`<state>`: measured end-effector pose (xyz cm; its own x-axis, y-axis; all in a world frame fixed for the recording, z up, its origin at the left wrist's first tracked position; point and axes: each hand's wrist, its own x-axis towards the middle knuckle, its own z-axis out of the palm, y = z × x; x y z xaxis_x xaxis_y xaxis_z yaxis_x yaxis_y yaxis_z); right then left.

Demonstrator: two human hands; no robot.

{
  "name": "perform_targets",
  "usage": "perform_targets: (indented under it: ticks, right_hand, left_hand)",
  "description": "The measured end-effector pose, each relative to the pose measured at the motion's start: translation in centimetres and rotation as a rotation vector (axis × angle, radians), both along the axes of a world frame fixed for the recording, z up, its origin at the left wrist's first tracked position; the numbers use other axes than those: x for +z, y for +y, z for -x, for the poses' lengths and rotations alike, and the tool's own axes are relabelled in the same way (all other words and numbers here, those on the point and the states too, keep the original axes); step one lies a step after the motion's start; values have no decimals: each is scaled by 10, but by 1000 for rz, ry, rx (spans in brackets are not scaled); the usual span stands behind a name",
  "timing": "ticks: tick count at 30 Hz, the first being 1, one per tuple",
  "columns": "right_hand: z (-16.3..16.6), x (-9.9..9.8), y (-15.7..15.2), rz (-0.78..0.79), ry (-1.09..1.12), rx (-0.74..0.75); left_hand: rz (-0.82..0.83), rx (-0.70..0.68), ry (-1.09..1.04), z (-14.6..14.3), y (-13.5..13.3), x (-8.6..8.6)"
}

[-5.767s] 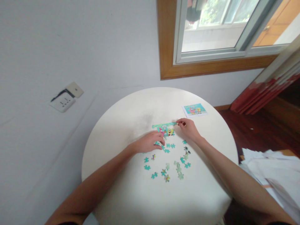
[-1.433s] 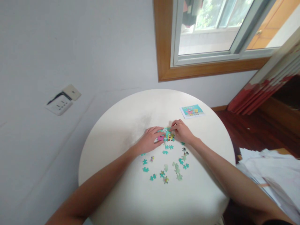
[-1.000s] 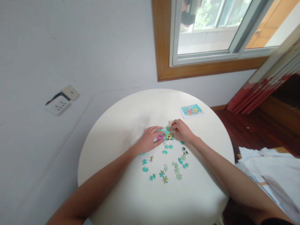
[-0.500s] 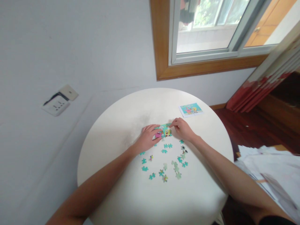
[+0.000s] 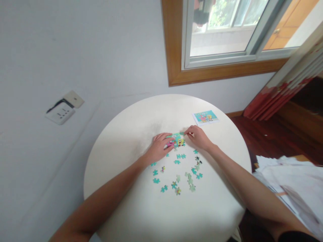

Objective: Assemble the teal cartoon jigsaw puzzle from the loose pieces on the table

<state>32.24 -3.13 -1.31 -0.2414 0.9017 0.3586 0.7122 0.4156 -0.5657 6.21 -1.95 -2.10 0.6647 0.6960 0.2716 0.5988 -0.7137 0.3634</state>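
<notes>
A partly joined teal cartoon jigsaw (image 5: 178, 139) lies near the middle of a round white table (image 5: 141, 127). My left hand (image 5: 159, 147) rests on its left end with fingers laid flat. My right hand (image 5: 199, 135) touches its right end, fingertips pinched at the top edge; what they hold, if anything, is too small to see. Several loose teal pieces (image 5: 176, 174) lie scattered on the near side of both hands.
A small picture card (image 5: 205, 117) of the cartoon lies at the table's far right. A wall with a socket plate (image 5: 60, 111) and a wood-framed window (image 5: 176, 67) stands behind. White papers (image 5: 290, 181) and a red curtain (image 5: 272, 101) are at the right.
Since 5.8 s ago both hands drew closer together over the joined strip. Over the last second they have barely moved; the right hand shifted slightly to the right.
</notes>
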Motion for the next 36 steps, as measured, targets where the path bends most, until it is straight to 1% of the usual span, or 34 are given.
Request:
perform_targets:
  ticks: [3,6,9,11,12,14,18,22,26,30,36]
  right_hand:
    - [-9,11,0,2,26,-18]
    - [-16,35,-11,20,50,-25]
    - [-16,61,-34,87,21,38]
    - [-13,71,-55,113,-52,76]
    - [-12,72,-66,130,-90,101]
    - [-12,69,-88,183,-158,158]
    - [-17,54,-126,258,-220,208]
    - [-17,47,-148,308,-230,211]
    - [-10,43,-155,313,-289,232]
    - [-5,34,-156,311,-358,215]
    - [-4,23,-157,336,-385,194]
  left_hand:
    - [3,0,-3,0,0,0]
    - [2,-2,-1,-1,-1,0]
    - [-8,-2,0,-1,-2,1]
    - [-14,1,0,-2,-2,1]
    - [-16,2,1,-2,-2,0]
    - [-15,4,2,-2,-2,0]
    - [-20,4,3,-2,-1,-2]
    - [-25,8,4,-3,0,-2]
    - [-22,14,9,-3,0,-1]
    - [-29,19,6,-4,0,-1]
    - [-27,26,-8,-3,0,-1]
